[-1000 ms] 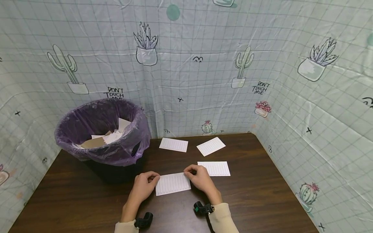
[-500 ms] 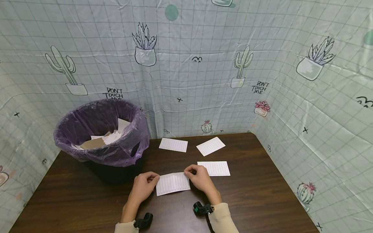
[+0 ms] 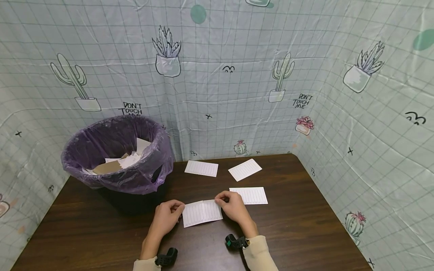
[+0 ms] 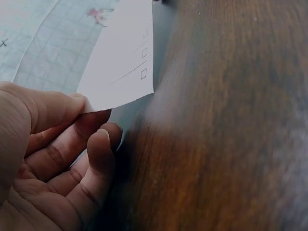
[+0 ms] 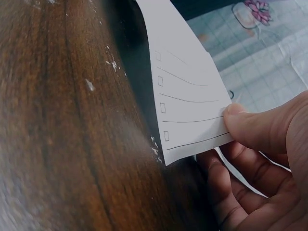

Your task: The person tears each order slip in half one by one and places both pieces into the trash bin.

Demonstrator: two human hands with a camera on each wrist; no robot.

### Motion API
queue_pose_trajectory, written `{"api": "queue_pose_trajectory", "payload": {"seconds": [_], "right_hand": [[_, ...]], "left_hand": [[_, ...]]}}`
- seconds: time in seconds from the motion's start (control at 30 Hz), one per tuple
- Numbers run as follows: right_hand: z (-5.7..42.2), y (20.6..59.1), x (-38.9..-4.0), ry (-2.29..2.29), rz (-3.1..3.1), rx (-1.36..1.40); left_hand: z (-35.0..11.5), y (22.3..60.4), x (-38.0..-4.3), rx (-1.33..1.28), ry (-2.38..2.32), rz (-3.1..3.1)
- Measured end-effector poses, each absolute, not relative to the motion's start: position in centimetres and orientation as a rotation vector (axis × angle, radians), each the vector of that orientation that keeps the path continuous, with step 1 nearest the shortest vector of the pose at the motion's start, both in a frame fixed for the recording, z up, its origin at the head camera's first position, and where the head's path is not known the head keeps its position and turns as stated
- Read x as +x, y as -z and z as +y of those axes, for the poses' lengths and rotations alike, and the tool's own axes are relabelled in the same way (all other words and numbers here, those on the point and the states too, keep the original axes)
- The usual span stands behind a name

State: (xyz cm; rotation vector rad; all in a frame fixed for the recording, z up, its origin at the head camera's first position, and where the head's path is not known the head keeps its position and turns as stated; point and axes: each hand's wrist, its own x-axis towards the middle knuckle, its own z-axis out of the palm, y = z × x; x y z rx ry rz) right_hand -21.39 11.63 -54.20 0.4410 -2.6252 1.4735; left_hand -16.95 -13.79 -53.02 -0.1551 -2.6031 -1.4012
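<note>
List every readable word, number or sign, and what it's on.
"DON'T TOUCH ME": patterned cloth, right.
"DON'T TOUCH ME": cloth behind the bin, last word partly hidden.
"X": scattered over the cloth.
Held paper: ruled lines and box outlines, no readable words.
Three loose papers, scraps inside bin: any print too small to read.

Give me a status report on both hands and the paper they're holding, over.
Left hand and right hand: pinching opposite ends of lined checklist slip. Slip: slightly bent. Nothing visibly in the way; second slip partly behind right hand.
</note>
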Motion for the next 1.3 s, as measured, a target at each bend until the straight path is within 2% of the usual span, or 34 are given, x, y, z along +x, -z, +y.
{"api": "queue_pose_trajectory", "payload": {"seconds": [0.5,1.3], "right_hand": [[11.53,54.27,-21.31,-1.465,-2.638,0.417],[11.34,54.32,-21.06,-1.445,-2.657,0.385]], "left_hand": [[-13.74,52.8,-17.2,-0.057,1.451,-2.675],[-13.9,53.22,-17.19,-0.067,1.481,-2.666]]}}
